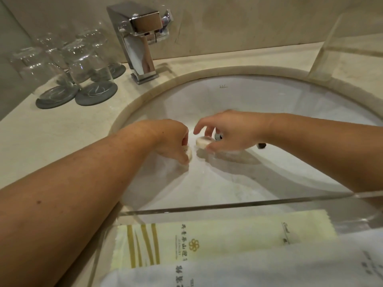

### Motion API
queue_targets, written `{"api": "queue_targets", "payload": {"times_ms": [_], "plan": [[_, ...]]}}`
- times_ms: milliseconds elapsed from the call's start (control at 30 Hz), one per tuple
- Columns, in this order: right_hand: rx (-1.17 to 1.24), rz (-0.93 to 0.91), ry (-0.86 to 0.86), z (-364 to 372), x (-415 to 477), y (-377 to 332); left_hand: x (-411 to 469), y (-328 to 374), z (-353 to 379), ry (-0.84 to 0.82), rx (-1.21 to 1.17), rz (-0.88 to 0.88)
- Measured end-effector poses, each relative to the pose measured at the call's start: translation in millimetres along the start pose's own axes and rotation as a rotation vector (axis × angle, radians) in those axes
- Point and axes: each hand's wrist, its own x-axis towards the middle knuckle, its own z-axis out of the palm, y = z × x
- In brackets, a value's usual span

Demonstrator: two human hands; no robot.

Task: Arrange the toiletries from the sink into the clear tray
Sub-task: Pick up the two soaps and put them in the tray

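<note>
Both my hands reach down into the white sink basin (238, 100). My left hand (167, 137) has its fingers curled round a small round cream soap (189, 154). My right hand (230, 131) pinches a second round wrapped soap (204, 142) between thumb and fingers, just right of the first. A small dark item (261, 145) and the drain stopper (218, 136) peek out beside my right hand. The clear tray (207, 208) sits at the near edge of the sink, holding a yellow-and-white packet (186, 243) and a white packet (259, 268).
A chrome tap (141, 42) stands at the back of the sink. Several upturned glasses (78, 65) on grey coasters stand on the counter to the left. A clear acrylic stand (342, 44) is at the back right.
</note>
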Motion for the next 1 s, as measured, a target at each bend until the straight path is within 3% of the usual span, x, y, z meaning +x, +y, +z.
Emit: {"api": "queue_targets", "payload": {"times_ms": [333, 700, 1000], "plan": [[0.425, 0.13, 0.128, -33.3, -54.2, -22.2, -36.0, -6.0, -15.2, 0.383, -0.196, 0.136], [0.575, 0.112, 0.414, -57.5, -167.8, -65.5, -135.3, 26.6, -25.3, 0.631, -0.379, 0.283], [0.346, 0.094, 0.44, -51.1, -259.3, -105.4, -201.1, 63.9, -28.0, 0.654, -0.412, 0.377]]}}
